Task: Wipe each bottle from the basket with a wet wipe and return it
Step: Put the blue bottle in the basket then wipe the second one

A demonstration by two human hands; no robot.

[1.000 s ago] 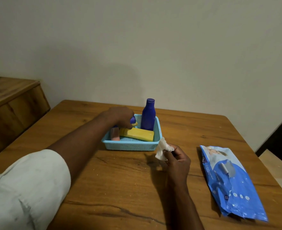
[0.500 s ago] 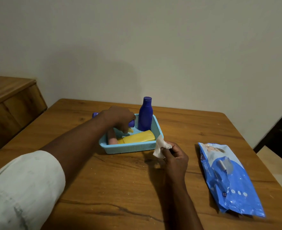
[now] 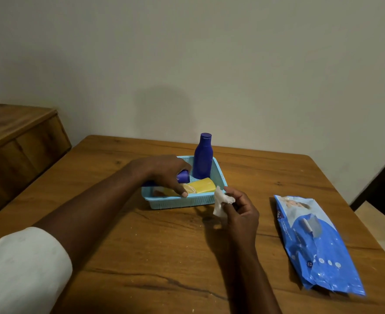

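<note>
Reaching into the basket (image 3: 182,201), your left hand (image 3: 164,172) grips a small purple bottle (image 3: 183,176) lying at the tall blue bottle's (image 3: 202,158) 8 o'clock. Your right hand (image 3: 239,211) pinches the wet wipe (image 3: 221,201) at the basket's 4 o'clock. Next, judged: lift the bottle clear, bring it to the wipe.

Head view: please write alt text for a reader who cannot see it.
A left hand grips a small blue bottle over a light blue basket holding a tall blue bottle and a yellow one. The right hand pinches a white wipe; a blue wipes pack lies right.
</note>
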